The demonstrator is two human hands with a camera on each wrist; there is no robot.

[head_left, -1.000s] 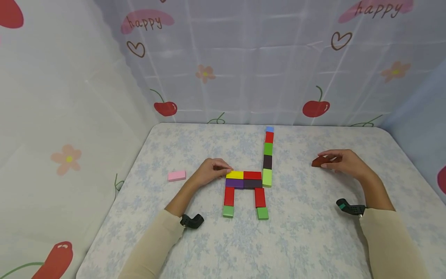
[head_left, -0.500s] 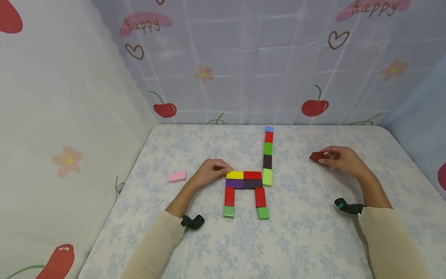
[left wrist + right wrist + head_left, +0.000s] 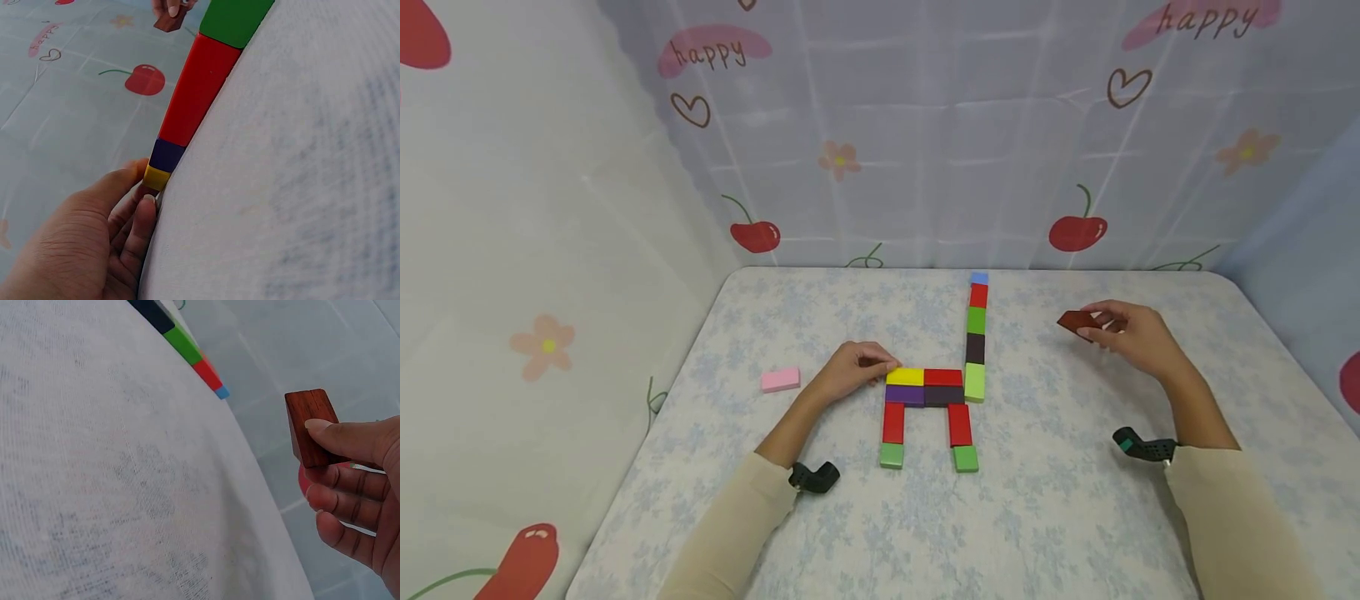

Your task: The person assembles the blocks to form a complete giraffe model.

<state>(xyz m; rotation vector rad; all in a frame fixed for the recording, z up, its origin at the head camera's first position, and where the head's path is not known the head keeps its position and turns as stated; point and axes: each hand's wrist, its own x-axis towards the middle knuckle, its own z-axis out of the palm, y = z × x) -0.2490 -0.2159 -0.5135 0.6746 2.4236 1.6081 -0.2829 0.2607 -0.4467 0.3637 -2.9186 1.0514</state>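
My right hand (image 3: 1138, 337) pinches a reddish-brown wooden block (image 3: 1076, 322) with slanted ends, thumb on one face and fingers behind. It is held above the table's right side, and its wood grain shows in the right wrist view. My left hand (image 3: 853, 369) has its fingertips on the outer corner of a yellow block (image 3: 906, 377), lying flat in an animal-like figure. Below the yellow block is a purple block (image 3: 905, 394), with a red block (image 3: 943, 378) and a black block (image 3: 944, 395) beside them. Red and green blocks form two legs.
A column of blocks, from a light green block (image 3: 974, 382) up to a small blue block (image 3: 980, 279), runs toward the table's back edge. To the left lies a loose pink block (image 3: 780, 380). A printed curtain (image 3: 925, 167) hangs behind the patterned tabletop (image 3: 1037, 517).
My right hand has raised the brown block and shifted it slightly left and toward the back, turning it. The left hand and the laid blocks stay where they were.
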